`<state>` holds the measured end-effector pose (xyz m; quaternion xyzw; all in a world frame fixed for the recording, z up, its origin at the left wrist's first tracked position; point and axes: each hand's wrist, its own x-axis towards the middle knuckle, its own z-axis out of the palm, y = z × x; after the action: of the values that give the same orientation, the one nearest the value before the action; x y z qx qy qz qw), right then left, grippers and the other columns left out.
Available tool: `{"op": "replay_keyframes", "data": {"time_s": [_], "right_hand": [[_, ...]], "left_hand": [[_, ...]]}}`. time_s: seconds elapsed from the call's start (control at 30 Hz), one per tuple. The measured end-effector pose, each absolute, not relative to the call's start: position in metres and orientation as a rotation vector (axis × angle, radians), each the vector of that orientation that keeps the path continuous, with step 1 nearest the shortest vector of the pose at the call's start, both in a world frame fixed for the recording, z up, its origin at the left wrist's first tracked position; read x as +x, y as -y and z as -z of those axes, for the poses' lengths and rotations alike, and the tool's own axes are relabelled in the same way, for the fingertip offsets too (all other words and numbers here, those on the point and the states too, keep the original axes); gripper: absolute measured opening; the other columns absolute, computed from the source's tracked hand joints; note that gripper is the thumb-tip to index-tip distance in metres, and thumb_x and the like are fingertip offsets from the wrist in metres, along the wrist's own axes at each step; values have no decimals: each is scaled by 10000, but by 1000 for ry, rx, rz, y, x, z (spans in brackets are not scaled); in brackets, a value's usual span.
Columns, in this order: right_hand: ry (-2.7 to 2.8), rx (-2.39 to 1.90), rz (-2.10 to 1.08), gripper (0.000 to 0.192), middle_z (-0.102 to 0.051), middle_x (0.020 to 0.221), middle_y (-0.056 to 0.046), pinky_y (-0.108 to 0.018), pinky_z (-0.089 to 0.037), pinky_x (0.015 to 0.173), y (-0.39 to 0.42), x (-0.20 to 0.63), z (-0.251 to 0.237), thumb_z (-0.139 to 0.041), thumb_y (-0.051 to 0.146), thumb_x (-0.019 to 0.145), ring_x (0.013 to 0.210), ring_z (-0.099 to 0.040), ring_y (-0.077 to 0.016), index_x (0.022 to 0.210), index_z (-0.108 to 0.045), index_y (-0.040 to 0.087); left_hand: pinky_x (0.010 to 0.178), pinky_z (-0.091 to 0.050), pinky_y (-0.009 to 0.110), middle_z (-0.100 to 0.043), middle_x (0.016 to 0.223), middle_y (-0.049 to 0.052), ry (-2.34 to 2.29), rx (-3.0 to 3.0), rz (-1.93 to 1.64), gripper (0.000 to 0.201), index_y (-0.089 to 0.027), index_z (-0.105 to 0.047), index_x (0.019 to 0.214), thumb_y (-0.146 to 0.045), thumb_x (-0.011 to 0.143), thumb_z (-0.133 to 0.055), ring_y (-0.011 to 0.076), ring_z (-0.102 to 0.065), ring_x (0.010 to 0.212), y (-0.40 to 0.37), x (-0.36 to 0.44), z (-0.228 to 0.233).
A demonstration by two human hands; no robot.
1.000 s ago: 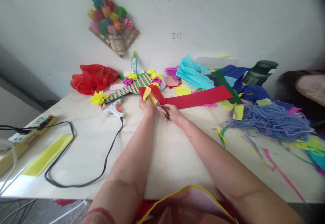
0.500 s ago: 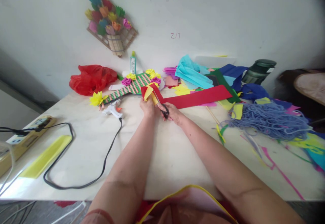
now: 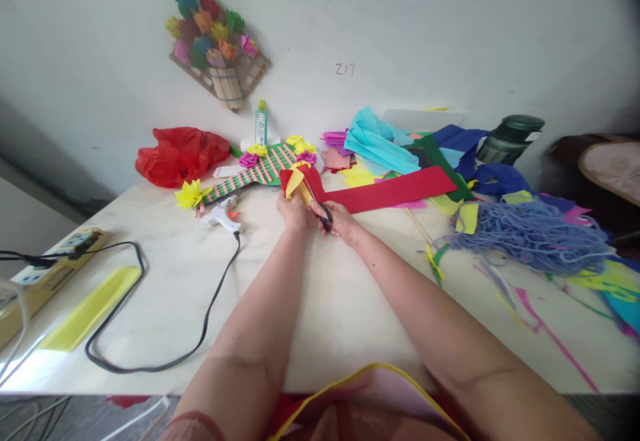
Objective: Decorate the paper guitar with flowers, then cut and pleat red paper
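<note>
My left hand (image 3: 294,209) is closed on a folded yellow piece of paper (image 3: 295,180) laid against a red strip (image 3: 393,189). The strip's long end stretches off to the right over the table. In my right hand (image 3: 341,221) are scissors (image 3: 325,217) with dark handles, their blades at the yellow and red paper. How far the blades are apart is too small to tell. Just beyond both hands lies a green craft piece (image 3: 273,164) with pink stripes and yellow and purple paper flowers. A white glue gun (image 3: 223,216) rests left of my left hand.
A power strip (image 3: 55,264) and a black cord (image 3: 207,314) occupy the left side. At the back are a red plastic bag (image 3: 183,156), a glue bottle (image 3: 261,126) and cyan crepe paper (image 3: 377,140). Blue yarn (image 3: 535,234) and a dark jar (image 3: 509,140) are at right.
The red paper by my left hand has shifted slightly and shows wider behind the yellow piece. Both hands keep nearly the same place and hold.
</note>
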<state>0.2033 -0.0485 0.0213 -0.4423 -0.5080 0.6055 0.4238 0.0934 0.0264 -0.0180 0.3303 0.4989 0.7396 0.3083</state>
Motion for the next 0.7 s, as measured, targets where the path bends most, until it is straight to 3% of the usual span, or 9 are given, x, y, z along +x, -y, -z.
{"op": "replay_keyframes", "data": {"time_s": [0.7], "right_hand": [[1247,-1013,-1431,422,-472,440,75,-166,-329,336,45,201,-8,-694,533,620,342,-402,-47,759,-550,161]], "left_hand": [[563,-419,245,-582,692,18,-1341,841,-1922,263,-128,-578,829,-316,646,-574,119,-523,588,-22,94,13]]}}
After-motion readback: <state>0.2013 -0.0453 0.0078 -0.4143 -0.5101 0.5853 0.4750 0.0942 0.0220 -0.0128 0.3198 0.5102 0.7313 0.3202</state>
